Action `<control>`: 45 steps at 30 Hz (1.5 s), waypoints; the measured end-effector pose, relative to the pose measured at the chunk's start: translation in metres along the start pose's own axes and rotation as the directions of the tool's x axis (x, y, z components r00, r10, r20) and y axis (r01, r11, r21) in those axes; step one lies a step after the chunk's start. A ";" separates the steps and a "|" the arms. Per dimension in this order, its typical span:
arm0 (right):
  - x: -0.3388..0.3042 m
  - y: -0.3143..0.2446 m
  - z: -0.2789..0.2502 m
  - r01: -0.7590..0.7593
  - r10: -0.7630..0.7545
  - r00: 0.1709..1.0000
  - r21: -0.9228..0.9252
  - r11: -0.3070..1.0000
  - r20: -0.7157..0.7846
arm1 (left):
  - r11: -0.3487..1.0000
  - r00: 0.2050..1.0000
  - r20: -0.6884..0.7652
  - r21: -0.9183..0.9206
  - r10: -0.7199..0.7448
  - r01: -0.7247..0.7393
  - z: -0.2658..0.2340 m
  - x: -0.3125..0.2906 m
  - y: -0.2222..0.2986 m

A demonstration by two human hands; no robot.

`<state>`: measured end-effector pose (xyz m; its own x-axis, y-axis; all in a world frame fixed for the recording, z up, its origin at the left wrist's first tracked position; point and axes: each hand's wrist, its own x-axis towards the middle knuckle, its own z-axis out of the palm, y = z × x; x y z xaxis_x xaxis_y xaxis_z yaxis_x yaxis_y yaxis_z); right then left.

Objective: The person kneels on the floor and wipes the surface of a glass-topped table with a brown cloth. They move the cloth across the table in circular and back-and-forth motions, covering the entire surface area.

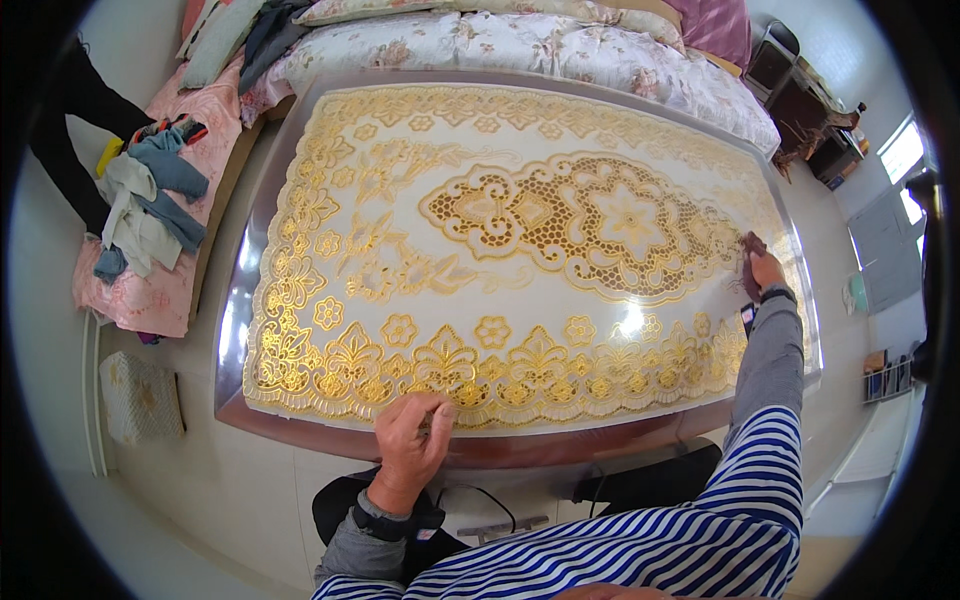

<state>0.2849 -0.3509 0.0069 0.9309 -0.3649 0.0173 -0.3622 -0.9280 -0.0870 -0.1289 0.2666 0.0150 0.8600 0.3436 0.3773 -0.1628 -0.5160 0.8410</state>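
A gold and white lace-patterned tablecloth [420,225] covers most of a dark reddish-brown table [330,432], under a glossy clear layer that reflects light. My right hand [768,270] reaches out to the table's right end and presses a dark brown cloth [750,258] onto the surface. Part of that cloth is hidden by the fingers. At the near edge, left of the middle, my left hand [410,440] rests with its fingers curled in. Nothing shows in it.
A bed with floral bedding [500,45] stands along the far side. Clothes [155,200] lie heaped on a pink-covered bench [120,290] at the left, beside a person's dark-clad legs [85,110]. A patterned stool [140,398] sits below. Dark furniture [815,120] stands far right.
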 end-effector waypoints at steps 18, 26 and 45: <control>-0.271 -0.604 0.014 0.948 -0.961 0.270 0.155 0.276 0.064 | 0.974 0.991 0.040 -0.191 0.130 -0.120 -0.008 0.002 -0.012; -0.520 -0.640 0.018 0.944 -0.979 -0.182 0.293 -0.150 0.086 | 0.966 0.978 0.131 -0.225 0.161 -0.129 -0.017 0.002 -0.010; -0.211 -0.199 -0.017 0.543 -0.550 0.824 0.089 0.835 0.135 | 0.991 0.987 0.125 -0.106 0.101 -0.088 0.003 -0.005 -0.023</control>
<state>0.1597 -0.0901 0.0374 0.9729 0.2200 -0.0718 0.2073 -0.9664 -0.1521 -0.1279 0.2745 -0.0073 0.8930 0.1885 0.4087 -0.2880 -0.4586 0.8407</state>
